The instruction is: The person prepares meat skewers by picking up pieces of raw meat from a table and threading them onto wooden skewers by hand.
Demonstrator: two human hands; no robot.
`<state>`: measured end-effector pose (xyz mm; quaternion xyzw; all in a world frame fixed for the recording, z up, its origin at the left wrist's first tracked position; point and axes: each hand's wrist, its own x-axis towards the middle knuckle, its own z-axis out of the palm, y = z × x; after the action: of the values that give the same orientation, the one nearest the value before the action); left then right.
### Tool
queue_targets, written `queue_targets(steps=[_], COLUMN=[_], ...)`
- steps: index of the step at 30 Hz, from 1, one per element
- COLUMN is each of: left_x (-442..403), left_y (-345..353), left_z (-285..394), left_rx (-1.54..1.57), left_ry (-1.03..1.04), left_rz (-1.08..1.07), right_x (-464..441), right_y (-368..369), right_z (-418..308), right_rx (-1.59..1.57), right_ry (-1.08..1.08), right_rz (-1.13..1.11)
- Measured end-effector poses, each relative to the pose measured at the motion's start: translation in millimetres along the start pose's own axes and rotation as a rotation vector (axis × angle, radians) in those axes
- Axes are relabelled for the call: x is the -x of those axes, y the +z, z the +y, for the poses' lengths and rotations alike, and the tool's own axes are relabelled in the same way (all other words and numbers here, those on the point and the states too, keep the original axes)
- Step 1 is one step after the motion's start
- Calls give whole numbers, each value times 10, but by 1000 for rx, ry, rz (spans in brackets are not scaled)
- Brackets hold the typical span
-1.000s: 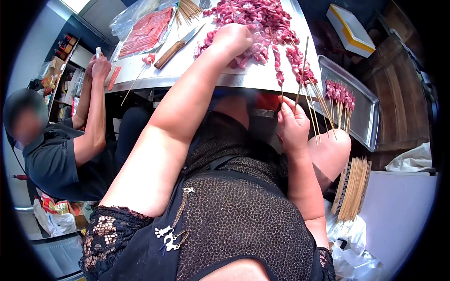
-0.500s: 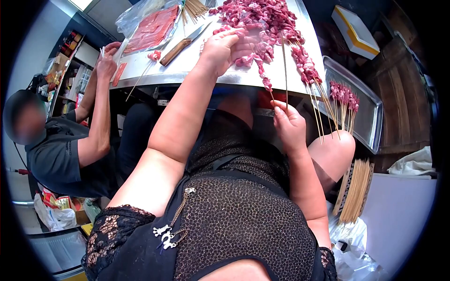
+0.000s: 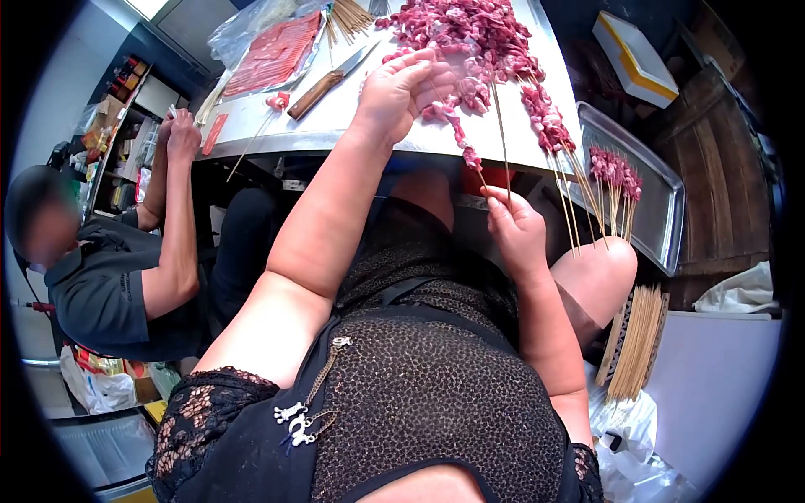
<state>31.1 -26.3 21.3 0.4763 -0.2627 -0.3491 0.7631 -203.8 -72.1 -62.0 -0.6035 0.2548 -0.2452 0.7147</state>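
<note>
Pinched a skewer [image 3: 459, 132] and a bare stick [image 3: 501, 138] together between thumb and fingers of the right hand [image 3: 516, 225], just off the near edge of the table [image 3: 344, 116]. Slanted the skewer up and left across that edge, meat strung along its upper part, and stood the stick steeper, to its right. Held the left hand [image 3: 401, 96] open above the table, palm bared and fingers spread, near the skewer's upper end; could not tell whether touching it. Saw the meat pile [image 3: 465, 35] toward the far edge, the knife [image 3: 329, 80] left of the left hand, and the strips [image 3: 272, 57] farther left. Saw loaded skewers [image 3: 549, 126] at the near right corner, bare ends past the edge, and the tray [image 3: 656, 214] beyond the right edge. Noticed a co-worker [image 3: 113, 289] off the left edge, hands close together.
</note>
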Motion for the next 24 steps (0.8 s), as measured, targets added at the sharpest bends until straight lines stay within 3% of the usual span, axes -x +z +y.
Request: queue_targets(steps=[3,24], left_x=[-43,86], left_y=[-47,-8], left_z=[-23,39], left_rx=[135,152], left_ry=[19,-5], left_rz=[71,55], right_x=[21,-10], right_y=[9,-76], right_z=[-39,-69], right_rx=[-1,52], right_ry=[-22,-25], right_rz=[-11,24])
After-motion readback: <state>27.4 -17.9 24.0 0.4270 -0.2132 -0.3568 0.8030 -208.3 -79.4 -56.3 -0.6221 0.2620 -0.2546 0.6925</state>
